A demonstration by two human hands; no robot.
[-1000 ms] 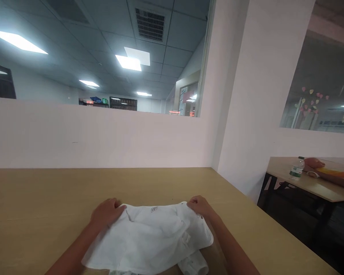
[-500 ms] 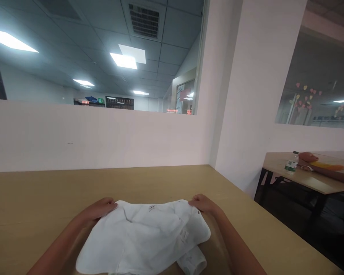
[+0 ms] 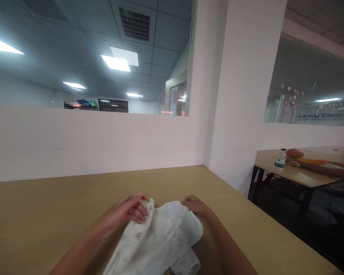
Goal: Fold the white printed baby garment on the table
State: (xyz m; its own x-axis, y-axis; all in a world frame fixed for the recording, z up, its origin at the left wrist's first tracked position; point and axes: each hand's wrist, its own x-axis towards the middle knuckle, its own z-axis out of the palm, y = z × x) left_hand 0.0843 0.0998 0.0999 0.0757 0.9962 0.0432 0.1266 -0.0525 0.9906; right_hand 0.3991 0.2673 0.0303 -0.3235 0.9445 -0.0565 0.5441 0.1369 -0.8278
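Note:
A small white baby garment [image 3: 163,233] lies bunched on the near part of the wooden table, with small printed figures showing on its turned-over left part. One short sleeve [image 3: 185,263] sticks out below on the right. My left hand [image 3: 133,210] is closed on the folded upper left edge, its fingers lying over the printed cloth. At the upper right corner, my right hand [image 3: 195,205] pinches the edge between thumb and fingers. The garment's lower part runs out of view at the bottom.
The wooden table [image 3: 60,206] meets a white wall [image 3: 126,145] at the back. Over to the right, a second table [image 3: 301,176] bears a plastic bottle [image 3: 280,160] and a doll [image 3: 295,153] in yellow. A person's arm [image 3: 323,170] rests there.
My left hand has moved right and inward, folding the garment's left side over so that its printed face shows. The neck label is now hidden. My right hand keeps its corner.

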